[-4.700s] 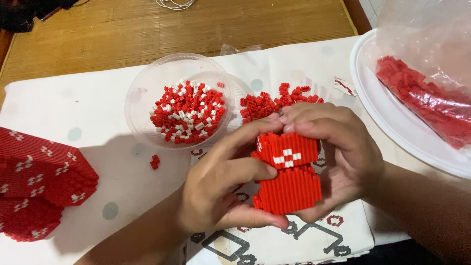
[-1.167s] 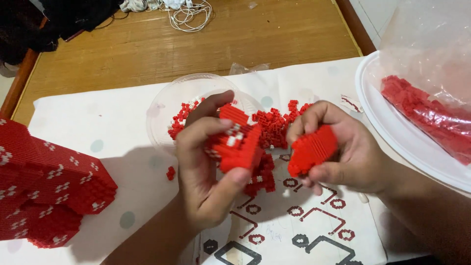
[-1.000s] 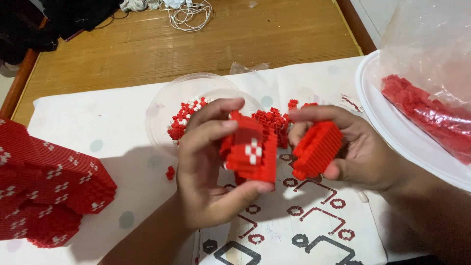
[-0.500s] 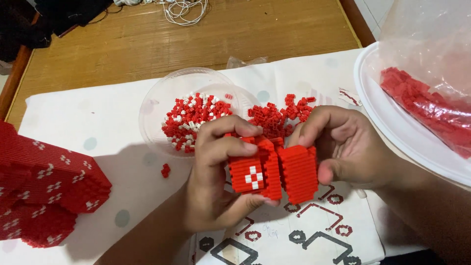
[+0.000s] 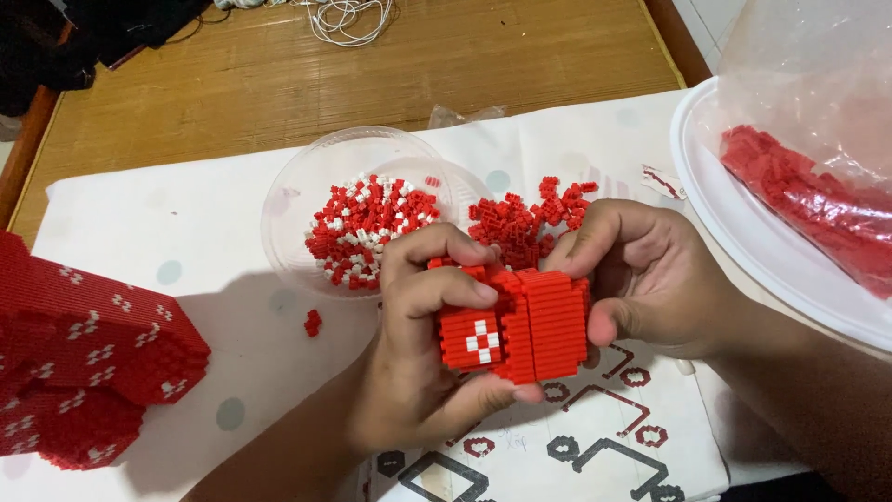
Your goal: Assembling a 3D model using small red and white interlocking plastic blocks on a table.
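Near the middle of the counter (image 5: pixel 186 232), our left hand (image 5: pixel 418 372) and right hand (image 5: pixel 650 279) pinch two red brick blocks (image 5: pixel 516 325) together; we should line up the studs squarely, then squeeze evenly.

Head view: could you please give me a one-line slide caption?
Left hand and right hand press two red brick blocks together beside a bowl of bricks.

A clear round bowl (image 5: pixel 288 200) of red and white bricks sits on the white cloth (image 5: pixel 139 223). A large red brick model (image 5: pixel 88 358) stands left; a bag of red bricks (image 5: pixel 808 200) lies right.
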